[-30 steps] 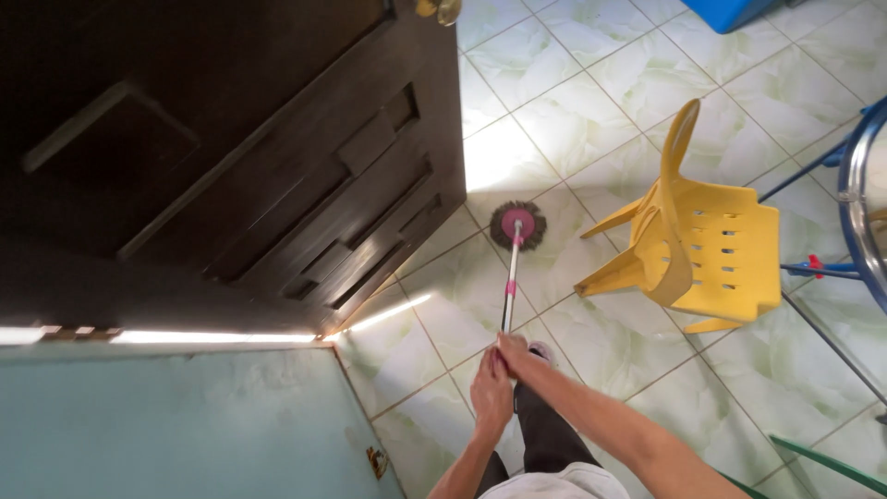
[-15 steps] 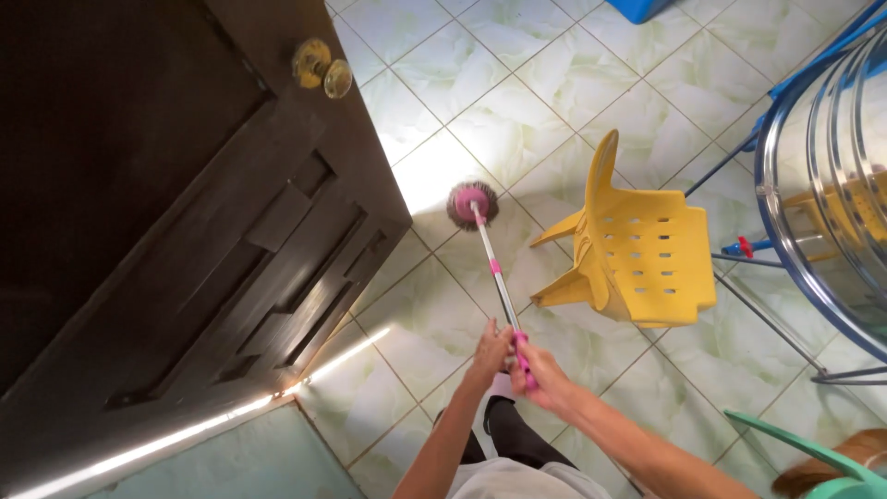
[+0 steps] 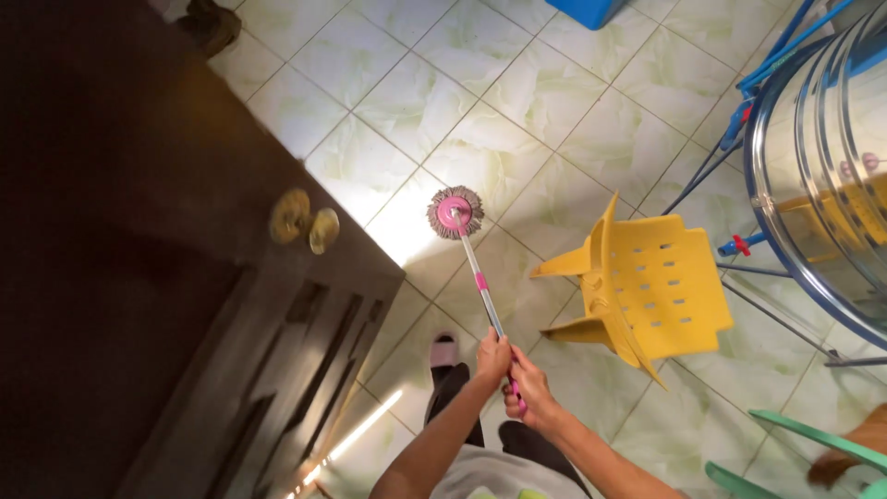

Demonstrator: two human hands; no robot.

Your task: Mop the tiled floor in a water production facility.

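Note:
Both my hands grip the thin pink and silver handle of a mop (image 3: 480, 282). My left hand (image 3: 492, 359) is higher on the handle, and my right hand (image 3: 530, 392) is just below it at the pink end. The round mop head (image 3: 455, 212), pink in the middle with a grey fringe, rests on the pale green floor tiles (image 3: 517, 92) ahead of me. My foot in a pink slipper (image 3: 444, 351) stands on the tiles under the handle.
A dark wooden door (image 3: 176, 305) with a brass knob (image 3: 305, 222) stands open at the left. A yellow plastic chair (image 3: 647, 286) lies tipped over right of the mop. A shiny metal drum (image 3: 822, 157) on a blue frame fills the right edge. A green chair edge (image 3: 813, 444) shows bottom right.
The view has swung, so the door takes up less of the top and the chair sits further right. The mop head stays on the tiles near the door, both hands still on the handle.

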